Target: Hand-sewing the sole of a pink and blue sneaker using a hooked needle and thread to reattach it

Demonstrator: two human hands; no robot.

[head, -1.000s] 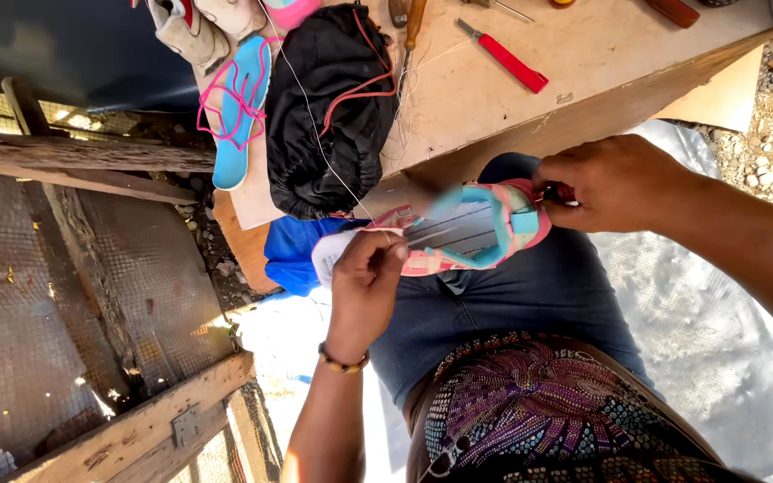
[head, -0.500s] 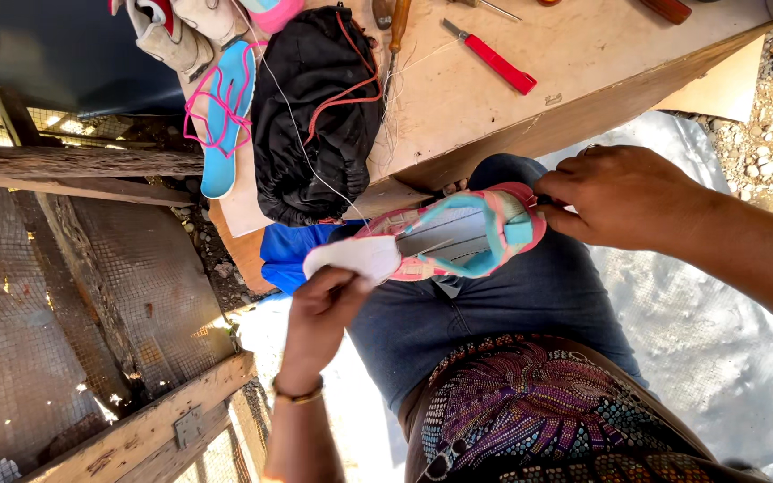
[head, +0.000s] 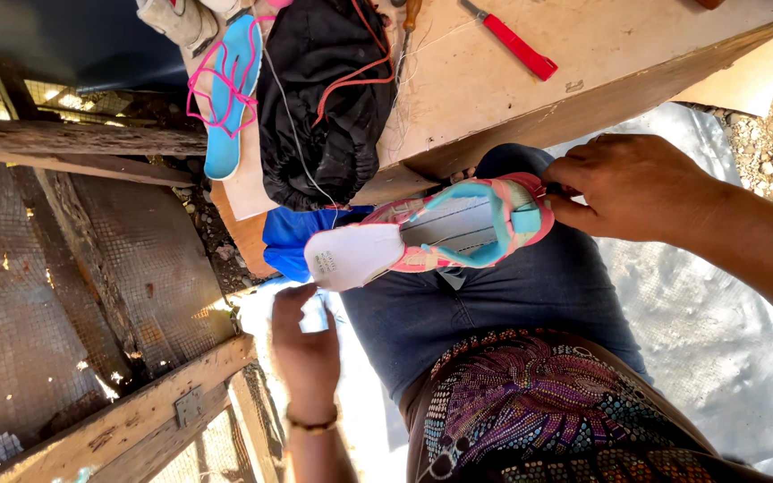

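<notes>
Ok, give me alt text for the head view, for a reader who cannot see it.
A person's right hand grips the heel end of a pink and turquoise sandal lying across their lap, while the left hand hangs below its toe, apart from it. Beyond, a wooden table bears a black bag, a blue sandal and a red-handled tool.

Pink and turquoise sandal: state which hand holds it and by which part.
The right hand grips the sandal at its heel end, by the back strap. The left hand hangs below the toe end, off the sandal.
</notes>
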